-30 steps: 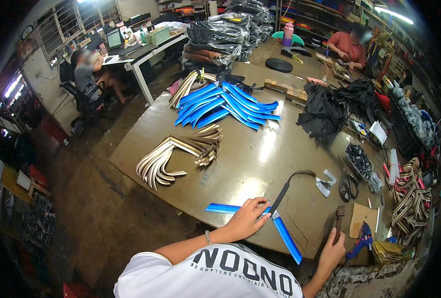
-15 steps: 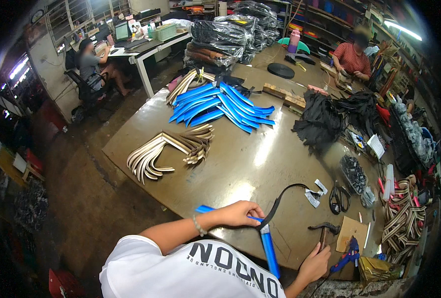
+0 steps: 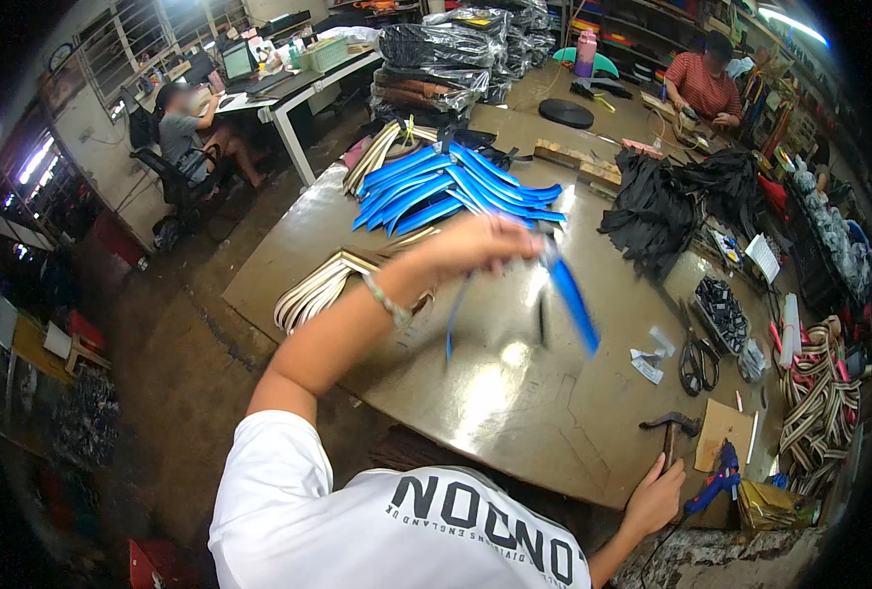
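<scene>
A: What does the blue strip [image 3: 574, 306] look like?

B: Flat, narrow and bright blue, its edges smeared by motion blur, it is held up over a glossy brown table [image 3: 416, 393]. A thin blue length [image 3: 450, 329] and a thin dark strap [image 3: 542, 319] hang near it; whether they join it is too blurred to tell.

A: Which way does it point?

B: With twelve o'clock at the top of the view, its free end points to five — the long axis slants from eleven to five.

A: And the hands?

B: The left hand [image 3: 483, 245], fingers drawn nearly closed, grips the strip's upper end; the rest hangs at the hand's four o'clock. The exact finger placement is blurred. A heap of blue strips [image 3: 455, 191] lies toward eleven from that hand. Well apart, the right hand [image 3: 655, 496] is wrapped around a hammer [image 3: 671, 434], its handle aimed near twelve — the held strip is at that hand's eleven. Scissors [image 3: 699, 366] rest at one o'clock from the hammer, a blue glue gun [image 3: 715, 481] at the right hand's three.
</scene>
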A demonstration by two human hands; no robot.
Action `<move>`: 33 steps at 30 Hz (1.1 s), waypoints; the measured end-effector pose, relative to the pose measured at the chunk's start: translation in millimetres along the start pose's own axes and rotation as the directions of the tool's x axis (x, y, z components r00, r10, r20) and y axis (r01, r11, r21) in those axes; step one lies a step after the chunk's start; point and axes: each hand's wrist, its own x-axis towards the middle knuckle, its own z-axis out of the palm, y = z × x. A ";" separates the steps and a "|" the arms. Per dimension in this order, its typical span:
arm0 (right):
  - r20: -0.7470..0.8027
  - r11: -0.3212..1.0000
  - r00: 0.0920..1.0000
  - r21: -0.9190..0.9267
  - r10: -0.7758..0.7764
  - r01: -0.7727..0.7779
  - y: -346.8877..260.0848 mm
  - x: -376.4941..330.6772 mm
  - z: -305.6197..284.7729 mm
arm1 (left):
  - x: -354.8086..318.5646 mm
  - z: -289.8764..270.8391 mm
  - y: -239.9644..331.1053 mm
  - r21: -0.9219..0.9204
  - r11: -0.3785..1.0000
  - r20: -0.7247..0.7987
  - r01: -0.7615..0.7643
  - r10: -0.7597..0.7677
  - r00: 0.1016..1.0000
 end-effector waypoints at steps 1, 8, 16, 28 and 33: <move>-0.007 1.000 1.000 -0.011 0.008 -0.008 0.2 0.1 0.4 | 1.3 -20.2 15.9 0.002 0.999 -0.083 -0.053 0.053 0.995; 0.022 1.000 1.000 -0.019 0.006 -0.006 0.0 1.1 -1.2 | -43.2 -117.0 132.9 0.371 0.858 -0.402 -0.355 0.493 0.772; 0.075 0.999 0.997 -0.036 0.024 -0.021 -1.6 4.6 -1.9 | -110.2 -167.4 48.5 0.584 0.781 -0.474 -0.221 0.549 0.688; 0.046 1.000 0.999 -0.019 0.001 0.000 0.0 2.6 -2.0 | -121.0 -180.7 -127.9 0.162 0.923 -0.614 0.350 -0.184 0.768; 0.058 0.999 0.997 -0.002 0.042 -0.041 -3.3 3.4 -3.2 | -89.1 -190.1 -55.1 0.075 0.990 -0.521 0.117 -0.061 0.851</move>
